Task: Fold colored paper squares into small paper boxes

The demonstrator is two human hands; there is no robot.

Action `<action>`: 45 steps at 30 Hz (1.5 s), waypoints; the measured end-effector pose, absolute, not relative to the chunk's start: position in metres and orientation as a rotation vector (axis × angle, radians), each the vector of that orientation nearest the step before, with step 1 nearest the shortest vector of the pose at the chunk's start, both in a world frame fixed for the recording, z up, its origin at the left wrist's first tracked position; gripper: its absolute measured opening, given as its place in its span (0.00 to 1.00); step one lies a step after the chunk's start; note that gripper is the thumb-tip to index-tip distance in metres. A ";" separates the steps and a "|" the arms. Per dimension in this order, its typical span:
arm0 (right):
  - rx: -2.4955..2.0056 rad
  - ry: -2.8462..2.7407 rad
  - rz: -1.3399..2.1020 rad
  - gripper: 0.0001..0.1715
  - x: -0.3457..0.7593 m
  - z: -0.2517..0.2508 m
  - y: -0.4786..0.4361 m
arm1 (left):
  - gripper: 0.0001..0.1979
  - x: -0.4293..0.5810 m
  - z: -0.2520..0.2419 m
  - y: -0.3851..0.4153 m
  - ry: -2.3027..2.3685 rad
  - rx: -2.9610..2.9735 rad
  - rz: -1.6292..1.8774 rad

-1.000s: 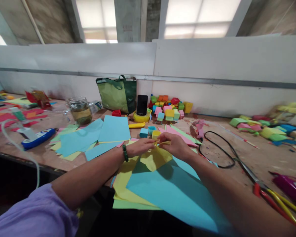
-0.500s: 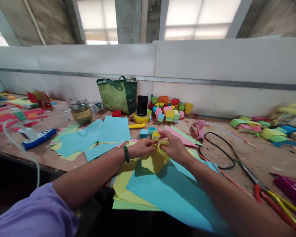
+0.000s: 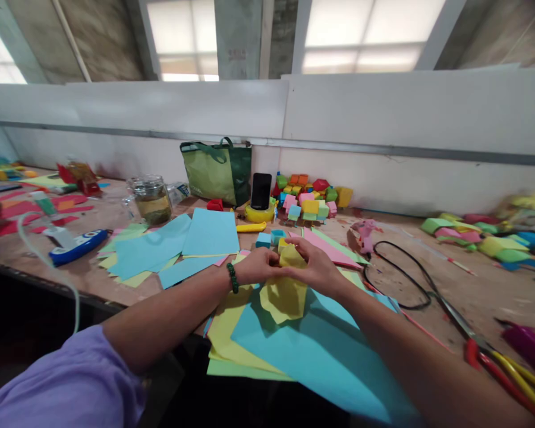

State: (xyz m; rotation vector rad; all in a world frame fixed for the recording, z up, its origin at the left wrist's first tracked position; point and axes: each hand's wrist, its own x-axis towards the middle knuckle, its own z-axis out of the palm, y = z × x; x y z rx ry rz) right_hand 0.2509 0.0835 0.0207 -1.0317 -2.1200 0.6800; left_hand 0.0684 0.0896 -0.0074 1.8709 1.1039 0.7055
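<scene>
Between both hands is a creased sheet of yellow paper [image 3: 285, 302], partly folded, its lower part hanging down below the fingers. My left hand [image 3: 257, 266], with a dark green bead bracelet [image 3: 232, 277] at the wrist, pinches the paper from the left. My right hand [image 3: 314, 266] grips it from the right, fingers curled round the upper part. Some fingertips are hidden by the paper. Underneath lies a large blue sheet [image 3: 267, 334] over yellow and green sheets. Just beyond the hands stand small folded paper boxes, among them a blue one [image 3: 263, 240].
Left are loose blue sheets [image 3: 151, 246], a glass mug [image 3: 150, 199] and a blue-and-white power strip [image 3: 78, 246]. Behind stand a green bag [image 3: 214, 172], a phone [image 3: 261, 191] and a pile of colourful paper boxes [image 3: 310, 205]. Scissors [image 3: 457, 318] and a purple tool [image 3: 528, 348] lie right.
The yellow paper has been turned and squeezed in the hands, and its hanging part now shows more creased. The view has shifted slightly left. Part of another hand shows at the far left edge.
</scene>
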 end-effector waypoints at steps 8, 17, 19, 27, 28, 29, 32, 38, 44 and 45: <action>-1.027 -2.124 0.538 0.24 0.259 0.016 0.094 | 0.16 0.067 0.006 0.086 0.976 1.568 0.648; -0.993 -2.182 0.280 0.25 0.264 0.025 0.089 | 0.19 0.069 0.000 0.091 0.903 1.333 0.837; -0.956 -2.143 0.297 0.25 0.263 0.027 0.085 | 0.19 0.069 0.000 0.091 0.904 1.332 0.883; -0.795 -1.979 0.032 0.26 0.269 0.028 0.072 | 0.31 0.068 0.015 0.077 0.521 1.228 0.855; -0.770 -1.982 -0.019 0.26 0.270 0.028 0.071 | 0.32 0.069 0.014 0.076 0.462 1.228 0.831; -0.741 -1.992 -0.060 0.28 0.270 0.028 0.069 | 0.33 0.070 0.013 0.076 0.414 1.241 0.818; -0.643 -2.018 -0.140 0.31 0.269 0.028 0.068 | 0.31 0.073 0.009 0.076 0.358 1.335 0.858; -0.593 -2.008 -0.123 0.30 0.268 0.029 0.070 | 0.27 0.072 0.010 0.076 0.371 1.445 0.950; -0.504 -2.021 -0.264 0.28 0.267 0.037 0.067 | 0.31 0.072 0.016 0.070 0.413 1.533 1.029; -0.499 -2.026 -0.286 0.27 0.267 0.038 0.067 | 0.33 0.073 0.015 0.069 0.437 1.550 1.040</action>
